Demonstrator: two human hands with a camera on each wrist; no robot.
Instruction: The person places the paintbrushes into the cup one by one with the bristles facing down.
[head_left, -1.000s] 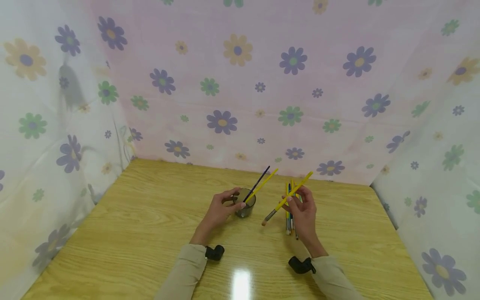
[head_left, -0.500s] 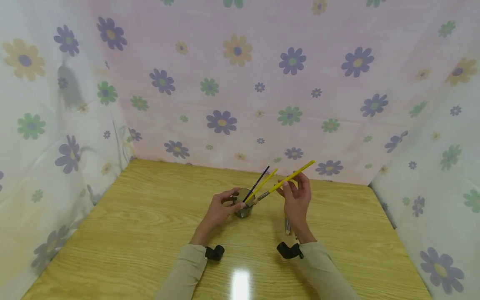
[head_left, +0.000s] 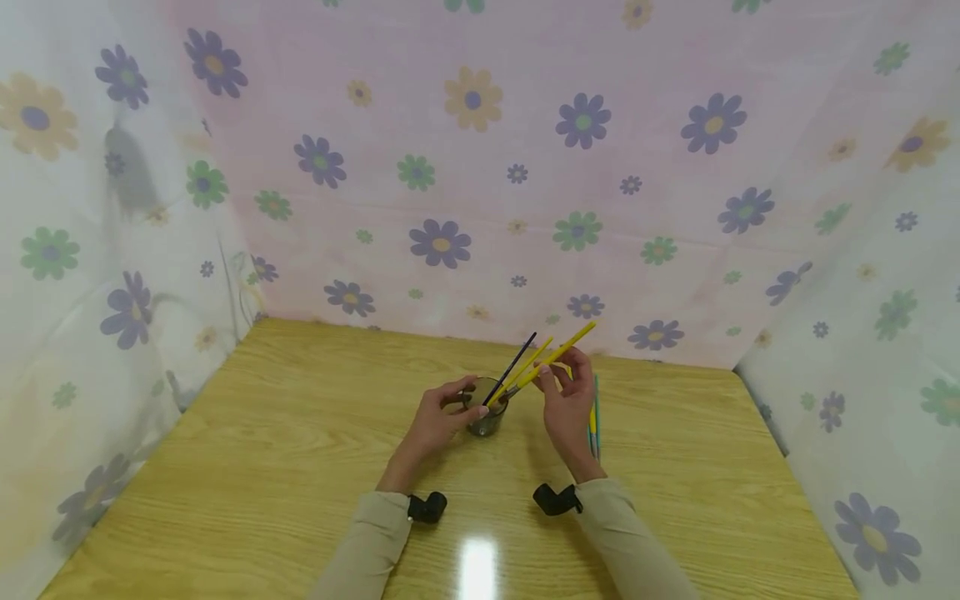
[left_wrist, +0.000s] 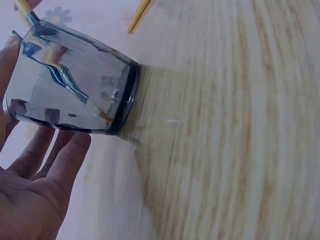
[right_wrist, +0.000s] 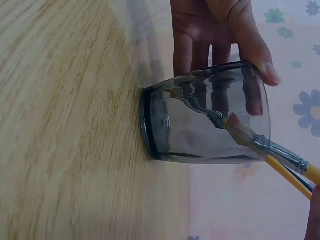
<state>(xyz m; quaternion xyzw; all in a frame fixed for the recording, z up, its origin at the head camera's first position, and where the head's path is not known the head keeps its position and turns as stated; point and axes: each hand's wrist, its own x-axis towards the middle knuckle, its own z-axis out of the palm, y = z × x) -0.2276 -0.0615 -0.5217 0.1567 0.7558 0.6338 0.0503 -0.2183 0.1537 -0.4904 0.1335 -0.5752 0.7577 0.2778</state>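
We pinch the light, stiff brush [head_left: 555,355] mid-handle in our right hand [head_left: 564,406]; left hand [head_left: 435,417] grips the slippery, fragile glass [head_left: 486,417]

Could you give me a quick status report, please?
Left hand holds glass. Right hand lowers yellow brush, bristles in glass. Nothing blocking.

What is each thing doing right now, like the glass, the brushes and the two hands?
Glass: upright on the table, held steady.
Left hand: fingers curled round the glass.
Right hand: pinching the yellow brush.
Yellow brush: tilted, bristle tip inside the glass mouth.
Black brush: leaning in the glass.
Second yellow brush: leaning in the glass.
Spare brushes: lying flat on the table by the right hand.
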